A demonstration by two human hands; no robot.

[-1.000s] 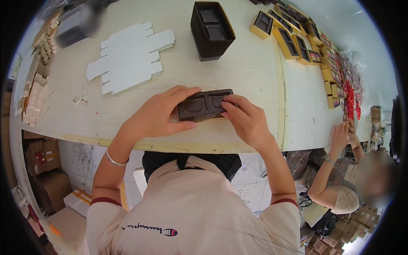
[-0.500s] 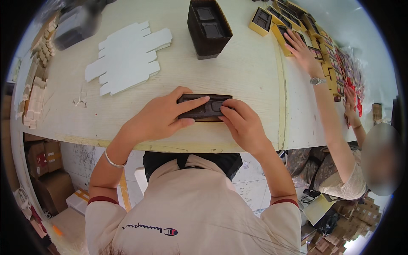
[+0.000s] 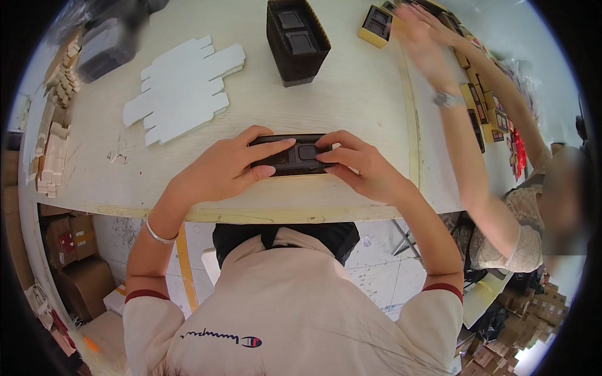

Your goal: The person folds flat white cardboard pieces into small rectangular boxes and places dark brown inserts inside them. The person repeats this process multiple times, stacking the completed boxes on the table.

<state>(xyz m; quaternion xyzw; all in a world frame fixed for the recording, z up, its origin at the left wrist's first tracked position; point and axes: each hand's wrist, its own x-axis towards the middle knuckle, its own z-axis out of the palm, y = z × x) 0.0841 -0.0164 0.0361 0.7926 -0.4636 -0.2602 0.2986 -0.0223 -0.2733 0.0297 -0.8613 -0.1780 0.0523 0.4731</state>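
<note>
A dark brown plastic insert tray (image 3: pixel 307 152) with square recesses lies lengthwise before me near the table's front edge. My left hand (image 3: pixel 216 165) is closed around its left end, index finger across the top and thumb along the near side. My right hand (image 3: pixel 367 164) grips the right end, fingertips pressed on the top and near edge. A thin lighter edge shows beneath the tray; whether it sits in a box is hard to tell. Beyond it stands a tall stack of similar dark trays (image 3: pixel 298 66).
Flat white die-cut card blanks (image 3: pixel 182 94) lie at the left. A small yellow box with a dark insert (image 3: pixel 376 26) stands at the far right. A co-worker's arm (image 3: pixel 461 150) reaches over more boxes there. Pale folded pieces (image 3: pixel 51 156) line the left edge.
My right fingers have spread and shifted on the tray's right end, and the gold rim along its near side shows less. The co-worker's hand has lifted off a yellow box, blurred by motion.
</note>
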